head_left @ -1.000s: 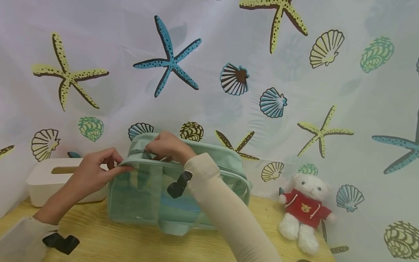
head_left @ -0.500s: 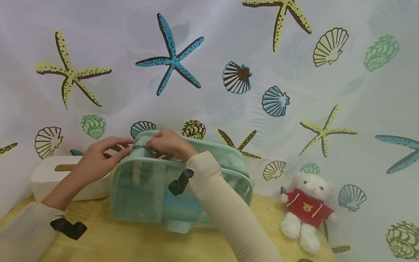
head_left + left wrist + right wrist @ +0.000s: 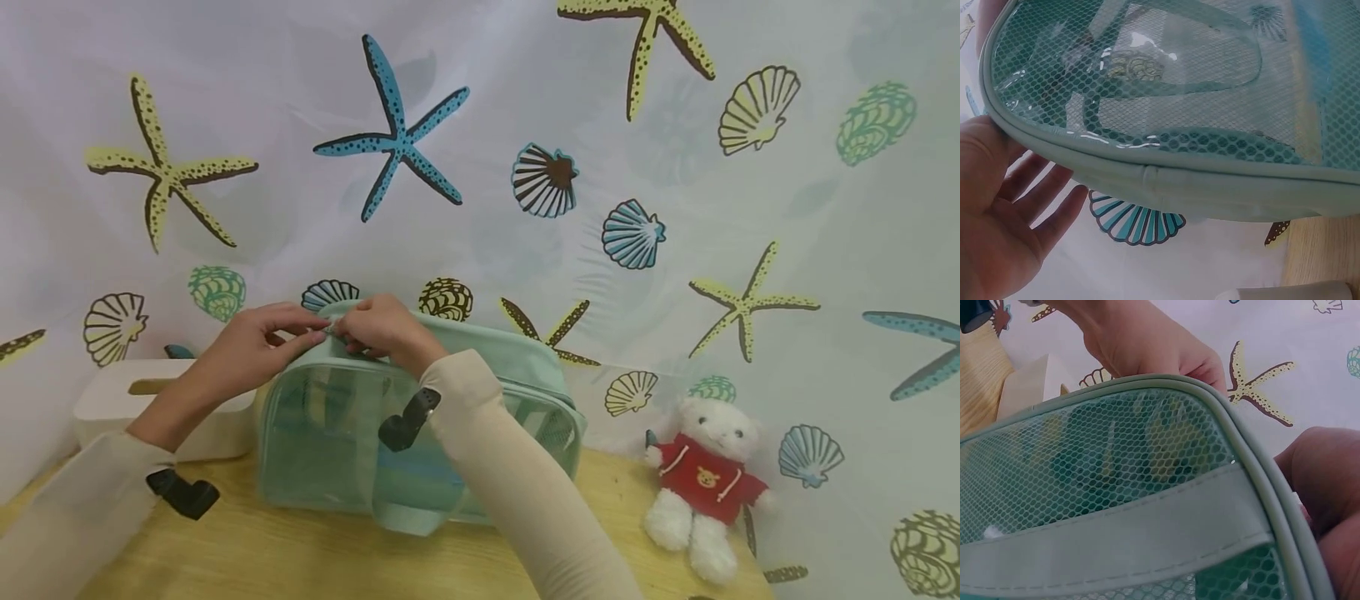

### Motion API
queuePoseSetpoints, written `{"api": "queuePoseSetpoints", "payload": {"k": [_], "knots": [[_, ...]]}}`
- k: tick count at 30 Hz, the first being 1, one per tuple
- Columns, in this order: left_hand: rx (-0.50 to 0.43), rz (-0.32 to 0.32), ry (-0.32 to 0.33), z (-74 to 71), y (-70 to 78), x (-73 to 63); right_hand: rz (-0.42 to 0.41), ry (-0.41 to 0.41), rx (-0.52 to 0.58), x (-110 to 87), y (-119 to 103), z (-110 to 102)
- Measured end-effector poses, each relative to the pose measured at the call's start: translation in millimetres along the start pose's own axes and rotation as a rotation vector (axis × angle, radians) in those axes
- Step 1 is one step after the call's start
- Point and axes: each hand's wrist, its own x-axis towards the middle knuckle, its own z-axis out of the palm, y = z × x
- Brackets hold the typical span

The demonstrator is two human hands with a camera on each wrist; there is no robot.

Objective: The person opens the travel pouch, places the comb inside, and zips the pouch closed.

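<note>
A mint-green bag [image 3: 315, 454] with see-through sides stands on the wooden table, its strap hanging down the front. My left hand [image 3: 251, 346] is at the left end of its top, thumb and forefinger pinching the fabric by the zipper's end. Right beside it, my right hand [image 3: 390, 329] has its fingers curled and pinches at the zipper, whose pull is hidden. In the left wrist view, the other fingers of my left hand [image 3: 997, 206] extend below the bag's edge [image 3: 1210, 187]. The right wrist view shows mesh behind the bag's pale strap [image 3: 1122, 550].
Behind my left forearm sits a white tissue box [image 3: 165, 425] with a slot on top. A white teddy bear [image 3: 708, 483] in a red hoodie leans at the table's right. A curtain [image 3: 480, 125] printed with starfish and shells hangs behind everything.
My left hand has let go of the bag's front top edge and moved up and right to the zipper's end, beside my right hand. The right hand stays nearly in place.
</note>
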Motion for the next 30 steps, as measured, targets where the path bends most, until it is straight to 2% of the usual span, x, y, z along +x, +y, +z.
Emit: {"api": "queuePoseSetpoints", "payload": {"k": [7,14,22,30], "knots": [[0.059,0.036,0.023,3.3,1.1,3.8,-0.023,-0.019,0.037,3.0,1.2,-3.1],[0.137,0.046,0.047,5.0,-4.3,3.9,-0.019,0.014,-0.001,2.2,-0.1,-2.6],[0.162,0.084,0.090,6.3,-3.7,-0.8,0.026,0.021,-0.076,-1.0,-1.5,-3.9],[0.136,0.108,0.117,8.2,-3.1,-0.9,0.063,0.011,-0.013,-1.0,-1.1,-6.5]]}}
